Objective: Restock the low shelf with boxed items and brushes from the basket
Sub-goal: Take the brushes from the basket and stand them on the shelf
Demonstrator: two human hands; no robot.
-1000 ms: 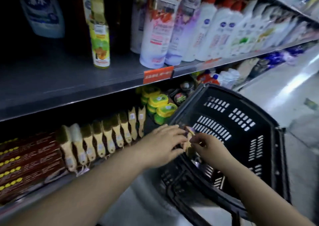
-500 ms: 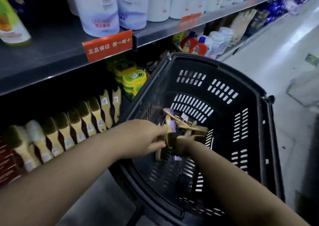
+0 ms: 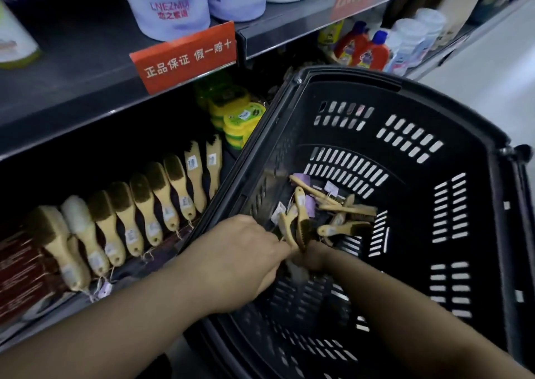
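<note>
Black plastic basket [image 3: 405, 86], slotted walls, stands tilted against the front of the low shelf [image 3: 40, 316], its near corner just beside the last of the shelved brushes [image 3: 144, 202]. Contents: loose brushes [image 3: 348, 212] with pale wooden handles and dark bristles, piled crosswise on the basket floor toward its shelf-side wall, with white tags and purple tags [image 3: 302, 179] among them. 2 hands reach in from the lower edge of the view. Left hand [image 3: 240, 260] lies over the basket's near rim, back upward, fingers bent and held together, tips pinching the lower ends of the upright brushes [image 3: 301, 222]; this small bunch of about 2 stands on end, bristles facing right, just in front of the loose pile. Right hand [image 3: 311, 255] sits directly beneath the same bunch, touching it; its fingers are in shadow and hidden by the brushes, so whether they are spread or gripping cannot be told. Low shelf stock: the shelved brushes in 1 slanted row, handles toward the front edge, each with a small label; dark red boxes [image 3: 17, 271] at the row's left end; yellow-green round tins [image 3: 243, 118] stacked at its right end, behind the basket's corner. Upper shelf: white bottles [image 3: 173, 5] and a red sign [image 3: 185, 57] with white characters clipped to its edge. Farther right: red bottles [image 3: 367, 48] with blue caps.
</note>
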